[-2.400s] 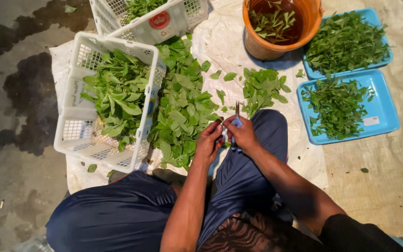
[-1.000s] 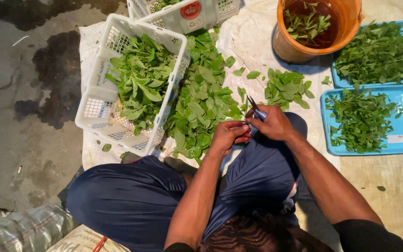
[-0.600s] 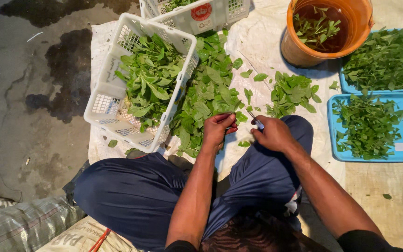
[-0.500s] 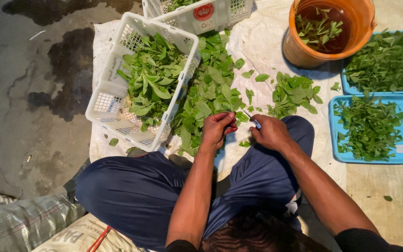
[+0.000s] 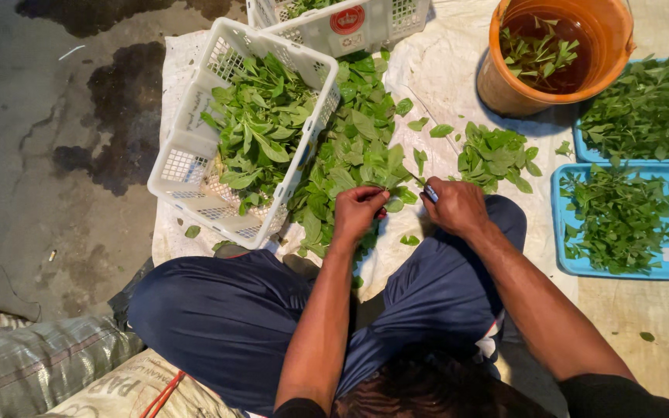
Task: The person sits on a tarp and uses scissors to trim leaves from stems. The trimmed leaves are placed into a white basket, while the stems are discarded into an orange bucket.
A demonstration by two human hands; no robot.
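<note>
1. My left hand point(image 5: 359, 210) pinched a leafy sprig point(image 5: 393, 188) over the white sheet point(image 5: 443, 77), near the leaf pile point(image 5: 354, 155).
2. My right hand point(image 5: 452, 206) gripped a small blade point(image 5: 430, 193); short cuts near the stem seemed best.

Even, bright overhead light; soft shadows beneath both hands; sharp focus throughout, slight wide-angle stretch at frame edges.

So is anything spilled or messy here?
Yes. A white basket lies tipped over, leaves spilling out, beside a loose green heap on the white sheet. Stray leaves lie scattered, and the concrete floor has dark wet stains. The left hand and right hand each pinch something small.
</note>
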